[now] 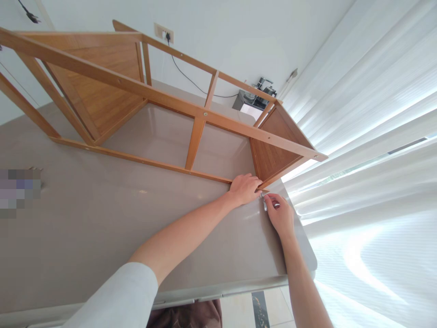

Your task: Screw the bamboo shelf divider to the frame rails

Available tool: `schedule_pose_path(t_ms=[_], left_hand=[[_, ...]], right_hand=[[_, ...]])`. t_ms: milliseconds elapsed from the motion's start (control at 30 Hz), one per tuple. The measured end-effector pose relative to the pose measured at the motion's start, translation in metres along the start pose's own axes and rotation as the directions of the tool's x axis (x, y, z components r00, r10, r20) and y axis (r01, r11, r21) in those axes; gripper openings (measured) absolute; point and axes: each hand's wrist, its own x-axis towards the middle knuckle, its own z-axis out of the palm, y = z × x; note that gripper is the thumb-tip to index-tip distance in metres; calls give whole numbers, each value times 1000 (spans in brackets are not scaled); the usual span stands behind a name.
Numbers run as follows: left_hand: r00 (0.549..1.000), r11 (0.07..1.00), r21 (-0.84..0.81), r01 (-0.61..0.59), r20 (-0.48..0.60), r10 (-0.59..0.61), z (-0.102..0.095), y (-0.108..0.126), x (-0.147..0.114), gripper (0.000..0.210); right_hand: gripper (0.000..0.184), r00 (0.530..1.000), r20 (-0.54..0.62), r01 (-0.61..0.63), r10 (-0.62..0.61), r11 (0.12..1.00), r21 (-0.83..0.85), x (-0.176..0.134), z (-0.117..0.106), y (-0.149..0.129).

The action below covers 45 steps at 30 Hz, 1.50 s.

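Note:
A brown wooden shelf frame (170, 98) with slatted rails and panelled ends lies on its side on the table. My left hand (245, 188) is closed around its near lower rail (143, 161), close to the right-hand corner. Just right of it, my right hand (280, 213) pinches a small, thin metal tool that looks like a hex key (265, 206), its tip by the end of that rail. The fingers hide most of the tool. Screw heads show along the upper rail, one of them at the middle crosspiece (196, 141).
The grey table (102, 228) has a rounded right corner near white curtains (368, 182). A blurred patch (17, 191) covers something at the left edge. Behind the frame stand a dark appliance with a kettle (268, 93) and a wall socket (164, 33) with a black cord.

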Motion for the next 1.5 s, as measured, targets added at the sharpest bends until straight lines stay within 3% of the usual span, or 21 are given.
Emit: schedule_pose_path(t_ms=[467, 1067, 1300, 1500], left_hand=[[1000, 1000, 9, 1, -6, -1, 5, -2, 2, 24], [1000, 1000, 15, -10, -16, 11, 3, -2, 2, 21], [1000, 1000, 21, -23, -14, 24, 3, -2, 1, 21], [1000, 1000, 18, -20, -2, 20, 2, -2, 0, 20]], right_hand=[[33, 990, 24, 142, -142, 990, -15, -4, 1, 2], [32, 924, -7, 370, -383, 898, -236, -7, 2, -8], [33, 928, 3, 362, -373, 898, -249, -8, 3, -13], [31, 955, -36, 288, -295, 948, -140, -3, 6, -1]])
